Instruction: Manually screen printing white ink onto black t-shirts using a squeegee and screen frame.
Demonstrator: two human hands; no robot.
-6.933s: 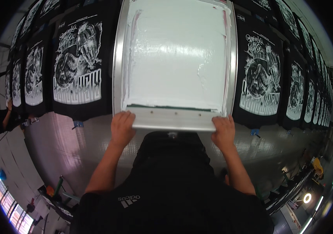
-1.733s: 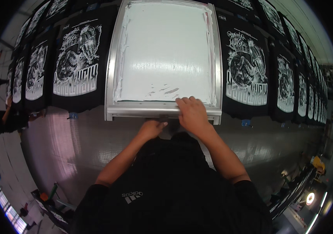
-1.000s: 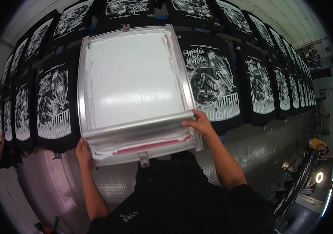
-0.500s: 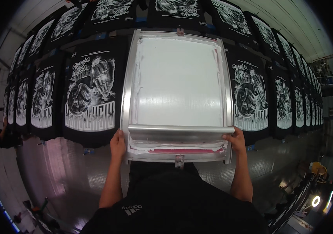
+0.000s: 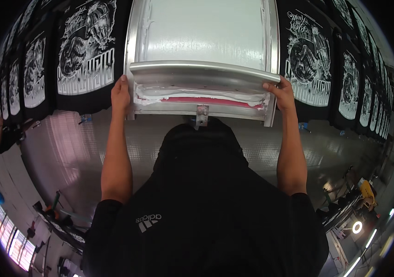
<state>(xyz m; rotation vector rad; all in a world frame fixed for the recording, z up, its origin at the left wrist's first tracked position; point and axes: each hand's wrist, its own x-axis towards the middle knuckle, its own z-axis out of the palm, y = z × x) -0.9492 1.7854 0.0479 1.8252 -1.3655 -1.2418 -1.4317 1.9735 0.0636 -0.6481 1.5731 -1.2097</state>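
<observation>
left hand (image 5: 121, 94) against left rail of metal frame (image 5: 135, 37), beside left end of metal bar (image 5: 201, 74); cannot tell if fingers grip. right hand (image 5: 283, 94) closed around bar's right end, thumb on near side. bar lies across frame, between hands. white paste (image 5: 201, 34) spread beyond hands; red strip (image 5: 206, 99) between hands, bodyward of bar. black printed shirts (image 5: 86, 55) outward of both hands.

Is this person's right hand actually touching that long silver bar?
Touching. The head view shows the right hand gripping the right end of the silver bar, its thumb lying over the near face.
</observation>
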